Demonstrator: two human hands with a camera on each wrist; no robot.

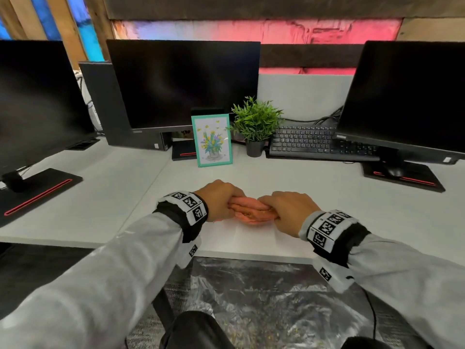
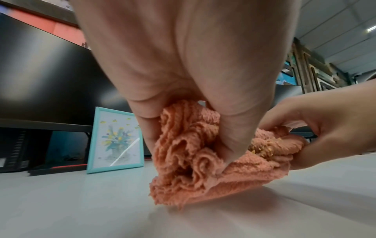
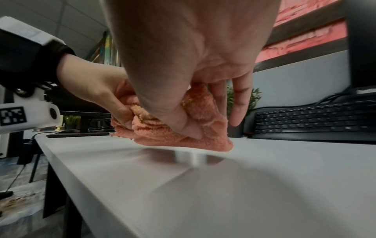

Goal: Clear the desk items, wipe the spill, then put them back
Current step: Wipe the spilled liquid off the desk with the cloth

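A bunched orange cloth [image 1: 247, 212] sits just above the white desk [image 1: 327, 197] near its front edge, with yellow crumbs caught in its folds [image 2: 262, 149]. My left hand [image 1: 221, 199] grips its left end, fingers and thumb curled into the folds [image 2: 183, 145]. My right hand [image 1: 284, 210] pinches its right end [image 3: 183, 122]. A teal picture frame [image 1: 212, 140] with a flower drawing and a small potted plant [image 1: 255, 124] stand behind the cloth, under the middle monitor.
Three dark monitors [image 1: 181, 84] line the back; their bases lie at left [image 1: 37, 192] and right [image 1: 402, 175]. A black keyboard [image 1: 314, 142] and mouse [image 1: 393, 171] lie at the right. Plastic sheeting [image 1: 251, 298] with crumbs covers the floor below the desk edge.
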